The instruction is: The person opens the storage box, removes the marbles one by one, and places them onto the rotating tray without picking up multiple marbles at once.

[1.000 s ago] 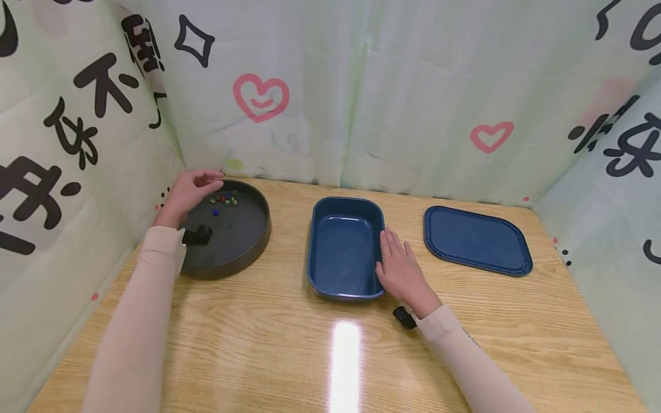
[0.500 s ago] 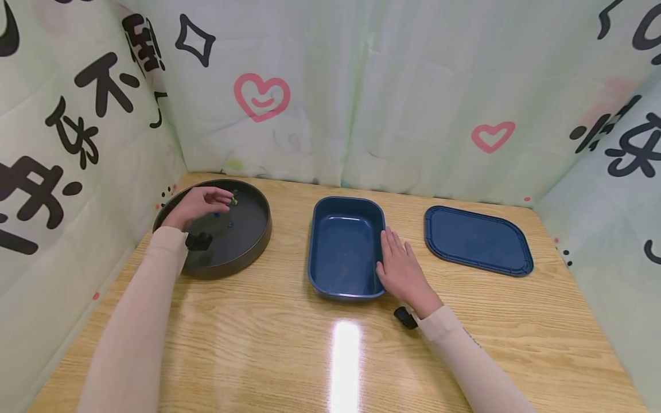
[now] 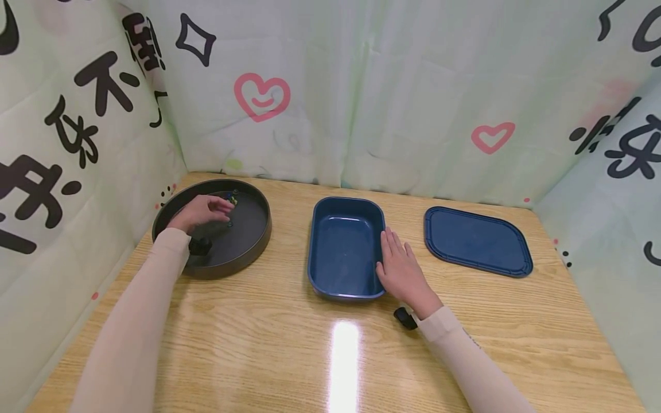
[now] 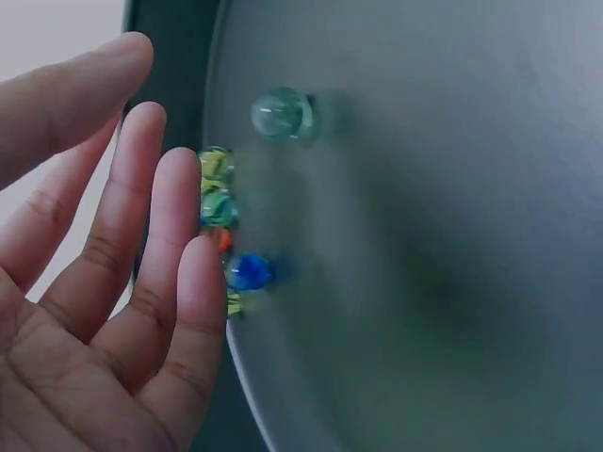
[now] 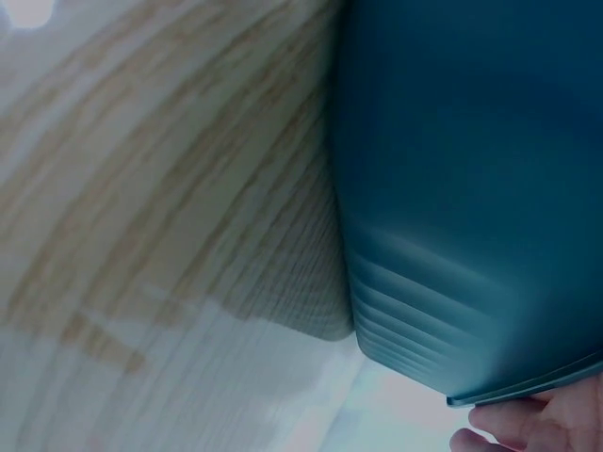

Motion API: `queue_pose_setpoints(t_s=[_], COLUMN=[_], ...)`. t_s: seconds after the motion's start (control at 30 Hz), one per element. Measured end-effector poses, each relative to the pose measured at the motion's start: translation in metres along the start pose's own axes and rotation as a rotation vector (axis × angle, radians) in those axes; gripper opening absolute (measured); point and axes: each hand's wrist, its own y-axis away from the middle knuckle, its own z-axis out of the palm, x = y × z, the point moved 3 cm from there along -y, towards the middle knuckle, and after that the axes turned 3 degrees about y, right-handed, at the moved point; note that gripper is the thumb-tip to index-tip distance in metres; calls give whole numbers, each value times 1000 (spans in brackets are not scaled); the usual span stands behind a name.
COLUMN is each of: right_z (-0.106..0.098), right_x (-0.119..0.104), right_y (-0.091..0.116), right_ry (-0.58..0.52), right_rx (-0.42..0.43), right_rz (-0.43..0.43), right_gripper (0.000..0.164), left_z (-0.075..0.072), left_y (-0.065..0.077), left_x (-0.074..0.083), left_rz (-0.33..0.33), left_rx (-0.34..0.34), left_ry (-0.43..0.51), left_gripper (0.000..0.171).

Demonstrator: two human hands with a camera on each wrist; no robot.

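My left hand (image 3: 203, 210) hovers over the round dark pan (image 3: 250, 229) on the left, its fingers slightly bent and nothing in the palm. In the left wrist view several glass marbles lie on the pan's floor beyond the fingertips: a pale green marble (image 4: 278, 114) apart from the others, and a blue marble (image 4: 250, 271) beside yellow and green ones, partly hidden by the fingers. My right hand (image 3: 405, 275) rests with straight fingers along the right rim of a deep blue rectangular container (image 3: 343, 258). Nothing lies in that container.
A flat blue lid (image 3: 477, 241) lies on the wooden table (image 3: 248, 344) to the right of the container. Printed curtains (image 3: 413, 86) stand behind the table and along both sides.
My left hand has come from the pan's far left rim to over its middle, covering most of the marbles in the head view. The right hand has stayed in place.
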Motion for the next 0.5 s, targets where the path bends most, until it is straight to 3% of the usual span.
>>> queue_pose_setpoints(t_s=[0.23,0.5], right_z=[1,2], right_x=[0,0], right_y=[0,0], right_ry=[-4,5], right_rx=[6,7], right_rz=[0,1], right_gripper=[66,66], left_z=[2,6], left_y=[-3,-11], left_x=[-9,-16], left_rz=[-66,-27], left_rx=[15,26], left_ry=[-42,-113], left_gripper=[37,33])
